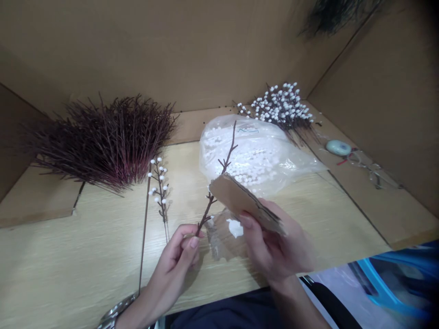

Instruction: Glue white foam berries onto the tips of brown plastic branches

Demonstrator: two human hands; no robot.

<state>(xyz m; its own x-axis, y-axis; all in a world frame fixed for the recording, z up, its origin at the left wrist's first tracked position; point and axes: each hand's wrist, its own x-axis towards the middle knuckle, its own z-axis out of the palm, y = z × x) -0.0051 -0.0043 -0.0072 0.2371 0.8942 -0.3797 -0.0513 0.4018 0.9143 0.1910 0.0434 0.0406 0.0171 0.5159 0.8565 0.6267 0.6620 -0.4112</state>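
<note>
My left hand [181, 256] pinches the lower end of a bare dark brown twig [230, 153], which slants up to the right. My right hand [274, 249] grips a folded piece of brown cardboard [240, 198], whose far end covers the middle of the twig. Beneath the cardboard, a white blob [235, 228] lies on a clear, crumpled sheet [219, 242]. Left of the twig, a sprig with white berries [159, 185] rests on the table. A clear bag of white berries [254, 155] sits beyond my hands.
A big pile of bare twigs [116, 141] is at the back left. White-berried sprigs [281, 105] lie at the back right. A pale green oval object [338, 147] and glasses [373, 171] are farther right. Cardboard walls [192, 55] surround the table [85, 256].
</note>
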